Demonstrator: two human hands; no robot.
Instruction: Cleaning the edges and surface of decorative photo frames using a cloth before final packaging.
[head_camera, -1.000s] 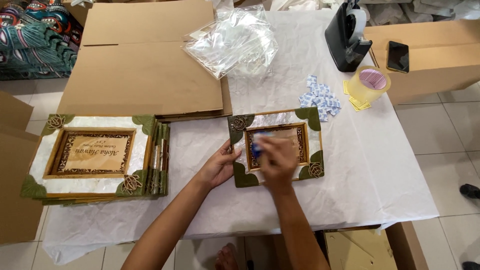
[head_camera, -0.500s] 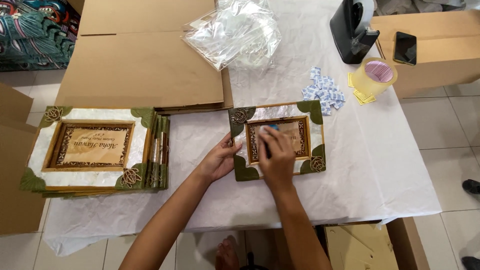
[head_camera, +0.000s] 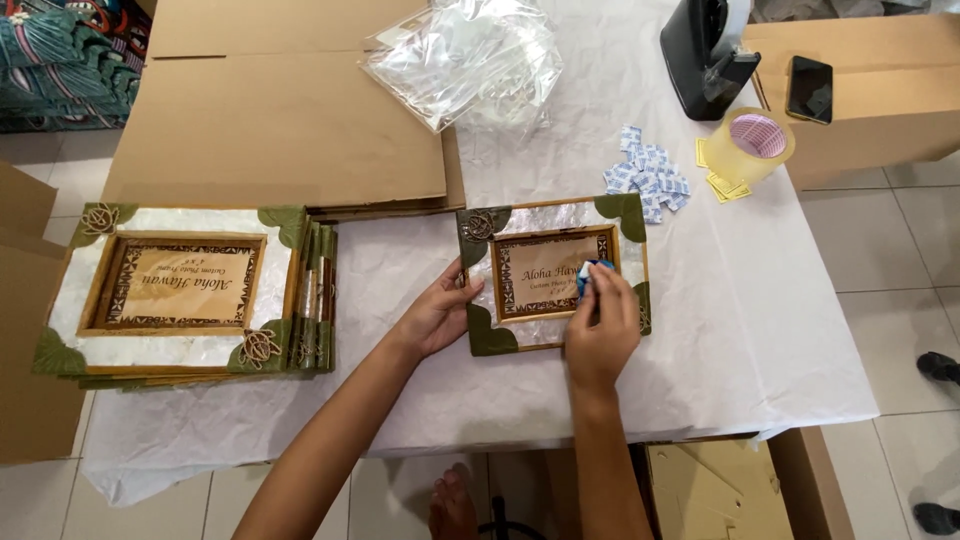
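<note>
Both hands are working on a decorated picture frame (head_camera: 553, 273) at centre frame

Left hand (head_camera: 436, 315) is gripping the frame's left edge, steadying it; right hand (head_camera: 600, 325) is pinching a small blue-and-white packet (head_camera: 586, 277) against the frame's middle. Similar packets (head_camera: 648, 178) are lying loose at upper right beside a tape roll (head_camera: 755, 143); finished frames (head_camera: 185, 292) are stacking at left, beside flattened cardboard (head_camera: 270, 120) holding clear bags (head_camera: 465, 60)
</note>
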